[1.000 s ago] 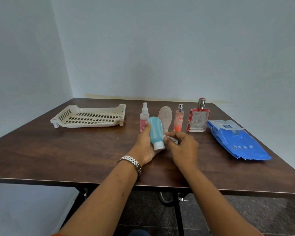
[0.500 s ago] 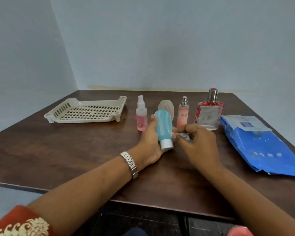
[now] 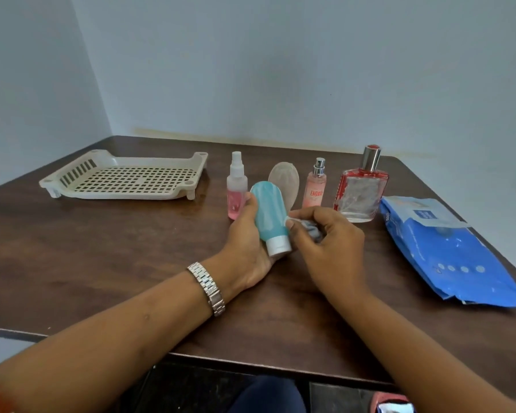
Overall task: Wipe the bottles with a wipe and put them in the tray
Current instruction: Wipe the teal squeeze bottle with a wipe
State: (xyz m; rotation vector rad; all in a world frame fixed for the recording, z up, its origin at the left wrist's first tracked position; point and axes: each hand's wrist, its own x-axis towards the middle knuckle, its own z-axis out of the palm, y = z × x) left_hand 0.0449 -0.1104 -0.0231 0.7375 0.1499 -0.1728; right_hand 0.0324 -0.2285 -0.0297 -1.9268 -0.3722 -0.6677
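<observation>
My left hand [image 3: 246, 248] grips a teal squeeze bottle [image 3: 269, 213] with a white cap, cap end toward me, above the table's middle. My right hand [image 3: 328, 245] pinches a small crumpled wipe [image 3: 306, 226] against the bottle's right side. Behind them stand a pink spray bottle [image 3: 236, 189], a pale oval bottle [image 3: 284, 181], a slim peach spray bottle [image 3: 315, 186] and a square red perfume bottle [image 3: 361, 189]. The cream slotted tray [image 3: 125, 177] sits at the back left with nothing in it.
A blue pack of wipes [image 3: 450, 251] lies along the table's right edge. The dark wooden table [image 3: 87, 257] meets walls at the back and left. A metal watch [image 3: 209, 287] is on my left wrist.
The view has shifted closer and lower over the table. The wipe has slid along the teal bottle's right side, and both hands have kept their hold.
</observation>
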